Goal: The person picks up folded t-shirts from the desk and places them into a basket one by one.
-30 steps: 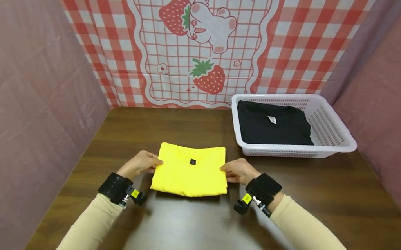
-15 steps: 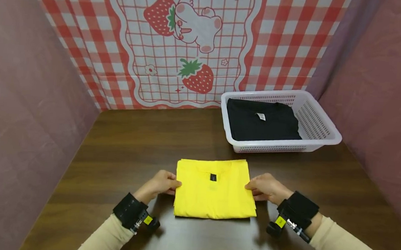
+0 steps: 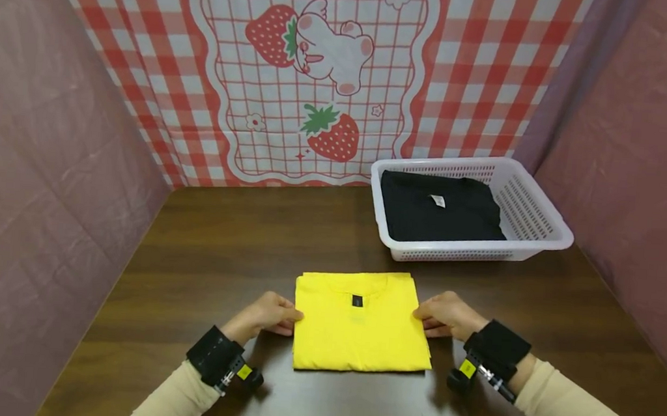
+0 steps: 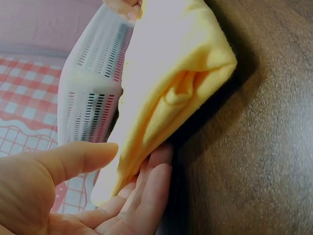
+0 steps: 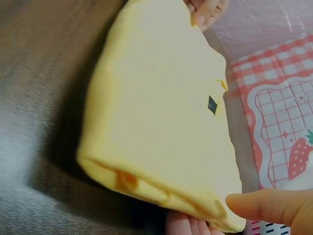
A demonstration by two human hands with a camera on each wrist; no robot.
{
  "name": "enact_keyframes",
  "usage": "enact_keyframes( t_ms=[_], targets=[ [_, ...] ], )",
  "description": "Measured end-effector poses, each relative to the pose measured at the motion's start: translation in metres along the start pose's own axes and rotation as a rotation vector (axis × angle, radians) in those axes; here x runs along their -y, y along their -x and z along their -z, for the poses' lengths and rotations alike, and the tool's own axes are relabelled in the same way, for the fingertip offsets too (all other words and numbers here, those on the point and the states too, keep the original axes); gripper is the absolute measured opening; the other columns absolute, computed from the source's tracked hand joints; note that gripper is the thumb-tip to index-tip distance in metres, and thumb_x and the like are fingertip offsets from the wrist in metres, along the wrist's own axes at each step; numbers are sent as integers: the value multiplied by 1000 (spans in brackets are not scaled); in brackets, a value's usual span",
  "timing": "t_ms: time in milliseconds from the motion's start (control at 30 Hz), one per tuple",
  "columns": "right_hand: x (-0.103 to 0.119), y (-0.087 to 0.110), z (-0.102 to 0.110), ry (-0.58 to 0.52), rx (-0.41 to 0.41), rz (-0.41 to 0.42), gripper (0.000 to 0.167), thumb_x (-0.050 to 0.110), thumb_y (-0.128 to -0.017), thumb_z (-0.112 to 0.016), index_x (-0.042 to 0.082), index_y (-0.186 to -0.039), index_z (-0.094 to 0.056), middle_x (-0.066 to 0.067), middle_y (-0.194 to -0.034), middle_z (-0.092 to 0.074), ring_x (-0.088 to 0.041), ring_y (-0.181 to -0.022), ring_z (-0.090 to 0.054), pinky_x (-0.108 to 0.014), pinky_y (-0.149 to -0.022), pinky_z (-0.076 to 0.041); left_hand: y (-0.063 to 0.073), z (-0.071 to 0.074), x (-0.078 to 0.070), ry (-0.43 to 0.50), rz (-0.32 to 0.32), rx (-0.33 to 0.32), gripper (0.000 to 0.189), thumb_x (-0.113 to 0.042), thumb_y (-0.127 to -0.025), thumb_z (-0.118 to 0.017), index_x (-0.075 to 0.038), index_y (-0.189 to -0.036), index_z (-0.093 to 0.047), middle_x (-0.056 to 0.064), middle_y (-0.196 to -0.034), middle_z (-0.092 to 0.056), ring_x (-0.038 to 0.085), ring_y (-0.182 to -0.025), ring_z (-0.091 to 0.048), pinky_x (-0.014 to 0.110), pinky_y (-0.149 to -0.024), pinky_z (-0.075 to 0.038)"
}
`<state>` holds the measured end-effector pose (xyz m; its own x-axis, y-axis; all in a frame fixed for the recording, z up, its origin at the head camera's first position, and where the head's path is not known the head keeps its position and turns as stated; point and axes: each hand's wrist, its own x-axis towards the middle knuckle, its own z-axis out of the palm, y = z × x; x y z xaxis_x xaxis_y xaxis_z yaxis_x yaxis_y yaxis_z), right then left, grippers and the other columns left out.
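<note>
A folded yellow T-shirt (image 3: 364,334) with a black neck label is at the front middle of the table, its collar side away from me. My left hand (image 3: 268,312) pinches its left edge; in the left wrist view the thumb (image 4: 90,159) lies on top and the fingers are underneath. At the opposite edge my right hand (image 3: 449,313) grips the shirt likewise, thumb (image 5: 266,203) above and fingertips (image 5: 178,224) below. The folded layers show along both side edges, and a dark shadow runs under the front fold.
Behind the shirt and to the right stands a white perforated basket (image 3: 548,241) holding a folded black garment (image 3: 427,212) with a white label. A red checked cloth (image 3: 479,69) hangs at the back of the wooden table (image 3: 237,233). Pink drapes hang on both sides.
Both hands have carried the yellow T-shirt to the right and closer to me, most of it in the first half second. The view has shifted a little. The grip stays the same.
</note>
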<state>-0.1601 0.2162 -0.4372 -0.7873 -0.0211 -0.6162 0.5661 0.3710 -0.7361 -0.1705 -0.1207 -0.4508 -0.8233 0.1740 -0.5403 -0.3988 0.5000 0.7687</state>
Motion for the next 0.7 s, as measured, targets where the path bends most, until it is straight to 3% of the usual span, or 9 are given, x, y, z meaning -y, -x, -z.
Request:
enact_keyframes(
  t_ms=[467, 700],
  targets=[
    [2, -11, 1, 12, 10, -67, 41, 14, -88, -67, -10, -119, -57, -6, -85, -63, -17, -75, -61, -29, -70, -59, -6, -9, 3, 30, -8, -14, 15, -8, -89, -65, 6, -95, -66, 7, -78, -68, 9, -64, -62, 28, -64, -59],
    [5, -4, 2, -27, 64, -17, 36, 13, -89, -65, -9, -116, -55, -1, -80, -66, -12, -71, -62, -28, -69, -58, -2, -7, -1, 10, -37, -29, 17, -7, -89, -65, 7, -98, -66, 6, -77, -65, 10, -64, -60, 28, -65, -59]
  ],
)
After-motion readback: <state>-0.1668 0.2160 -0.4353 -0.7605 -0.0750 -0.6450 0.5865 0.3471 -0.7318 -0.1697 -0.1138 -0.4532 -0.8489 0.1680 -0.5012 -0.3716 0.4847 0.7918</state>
